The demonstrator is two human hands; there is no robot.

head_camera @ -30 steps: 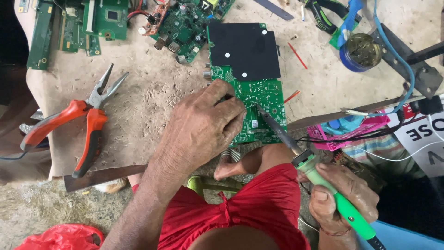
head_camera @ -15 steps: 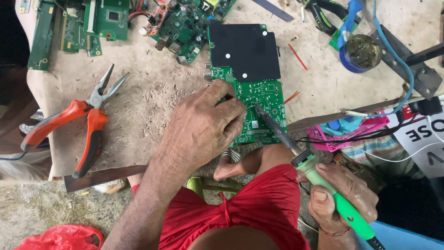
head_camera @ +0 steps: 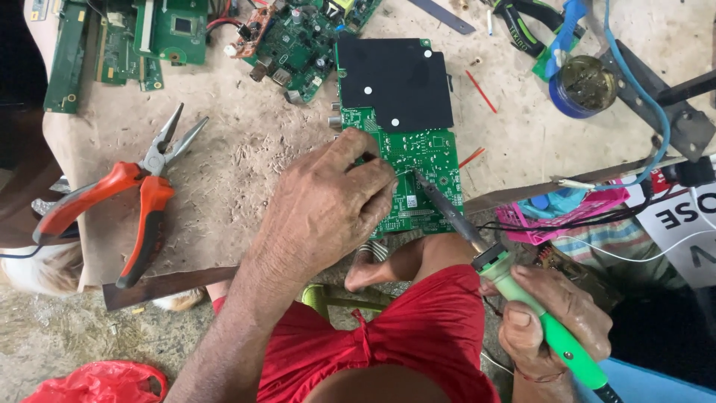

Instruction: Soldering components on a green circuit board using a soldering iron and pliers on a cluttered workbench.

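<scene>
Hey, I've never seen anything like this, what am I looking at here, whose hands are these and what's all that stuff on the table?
There is no machine here: a person works with two bare hands, filmed by a camera on their head looking down, so you also see their red shorts. The left hand rests on a green circuit board with a black cover on its far half, and seems to pinch a thin wire. The right hand grips a soldering iron with a green handle, its tip on the board. On the worn table lie orange-handled pliers, more green circuit boards and a small blue tin. A pink basket sits at the right.
</scene>
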